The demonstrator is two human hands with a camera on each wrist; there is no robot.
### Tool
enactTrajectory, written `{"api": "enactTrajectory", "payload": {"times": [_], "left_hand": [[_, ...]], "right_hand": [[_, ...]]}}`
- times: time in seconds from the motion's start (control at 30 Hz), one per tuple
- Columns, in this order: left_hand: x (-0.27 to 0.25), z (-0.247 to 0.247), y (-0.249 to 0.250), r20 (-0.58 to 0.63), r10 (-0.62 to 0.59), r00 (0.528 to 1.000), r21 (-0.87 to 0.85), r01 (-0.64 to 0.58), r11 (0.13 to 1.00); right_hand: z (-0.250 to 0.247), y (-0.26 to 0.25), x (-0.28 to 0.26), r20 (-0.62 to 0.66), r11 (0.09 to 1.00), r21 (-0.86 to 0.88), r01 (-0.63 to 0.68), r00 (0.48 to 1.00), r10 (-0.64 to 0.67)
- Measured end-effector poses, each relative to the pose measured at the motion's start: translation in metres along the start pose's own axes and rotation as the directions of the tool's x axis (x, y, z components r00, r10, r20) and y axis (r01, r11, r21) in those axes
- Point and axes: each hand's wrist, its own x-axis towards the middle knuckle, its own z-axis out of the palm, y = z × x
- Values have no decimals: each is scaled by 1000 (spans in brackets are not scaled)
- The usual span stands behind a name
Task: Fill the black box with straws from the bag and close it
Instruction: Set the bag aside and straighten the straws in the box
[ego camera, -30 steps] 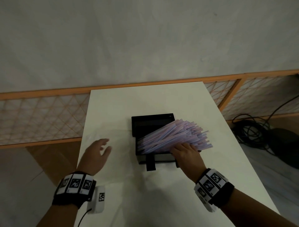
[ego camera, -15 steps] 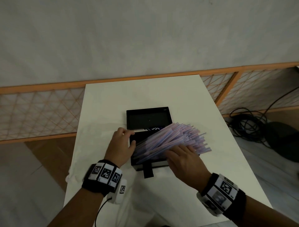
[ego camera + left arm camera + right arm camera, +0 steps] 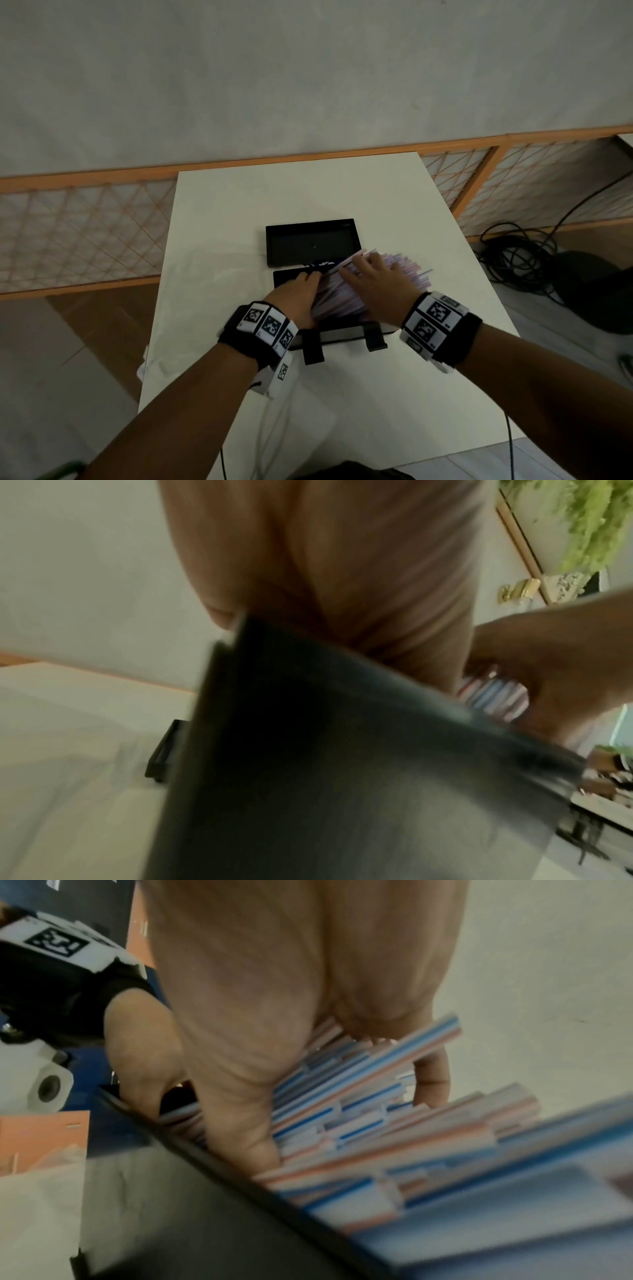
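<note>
One black box [image 3: 337, 334] sits near the middle of one white table [image 3: 219, 212], its one lid [image 3: 313, 241] thrown open flat at 12 o'clock from the base; two black tabs [image 3: 313, 351] hang off the front wall at 6 o'clock; the striped straws [image 3: 342, 298] make one thick bundle, far too many to count, lying slantwise in the base with their far ends fanned out past the rim toward 2 o'clock; two hands work the bundle, each wrist banded with printed markers; the left hand [image 3: 298, 299] lies at the 9 o'clock side of the bundle, fingers flat against the straws beside the box wall, holding nothing; the right hand [image 3: 378, 289] spreads on top, fingers extended and pressing down on the straws, with the thumb tucked into the pile in the right wrist view; the table stands against a pale wall; an orange-framed lattice rail [image 3: 85, 236] runs behind it; dark cables [image 3: 517, 253] coil on the floor at 3 o'clock; the bag cannot be clearly made out
</note>
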Motion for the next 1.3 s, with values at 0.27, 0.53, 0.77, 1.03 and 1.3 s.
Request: {"api": "enactTrajectory", "payload": {"times": [0.27, 0.53, 0.77, 1.03, 1.3], "left_hand": [[5, 4, 10, -5, -83, 997, 159, 82, 984], [4, 2, 14, -20, -62, 998, 63, 63, 996], [7, 4, 11, 3, -53, 999, 54, 52, 997], [13, 2, 13, 90, -44, 995, -152, 58, 987], [12, -3, 18, 107, -85, 991, -211, 106, 972]], "right_hand": [[1, -2, 0, -54, 998, -60, 18, 998, -22], [-5, 3, -13, -93, 999, 32, 19, 996, -16], [-16, 33, -47, -232, 899, 389, -202, 923, 308], [21, 23, -21, 55, 334, 874, -353, 754, 654], [35, 9, -13, -68, 272, 933, -234, 629, 775]]}}
